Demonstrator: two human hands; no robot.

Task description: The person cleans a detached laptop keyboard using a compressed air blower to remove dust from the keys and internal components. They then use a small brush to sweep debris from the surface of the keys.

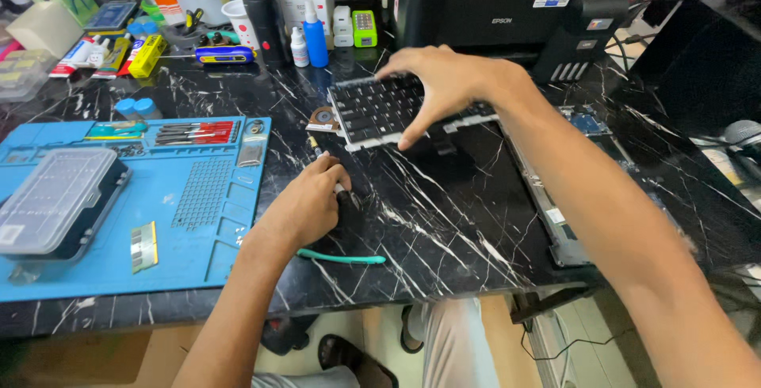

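A person stands at a black marble-patterned desk [444, 221]. Their right hand [444, 87] arches over a thin laptop keyboard [376, 109], fingers spread wide across its far edge and the thumb hooked at the near edge, so the grip holds the panel slightly tilted off the desk. The keyboard sits near the middle of the desk, just in front of a black printer [507, 15] and beside an opened laptop shell [555, 214]. The left hand [309, 206] rests lower down, its grip closed narrowly around a small dark tool [342, 192], tip pointing toward the keyboard. A teal pry tool [341, 259] lies just beside that wrist, and a blue work mat [214, 221] with a clear parts box [55, 198] lies to the left. The keyboard looks light, thin and bendy, likely fragile at any ribbon cable underneath; holding it by both long edges seems safest
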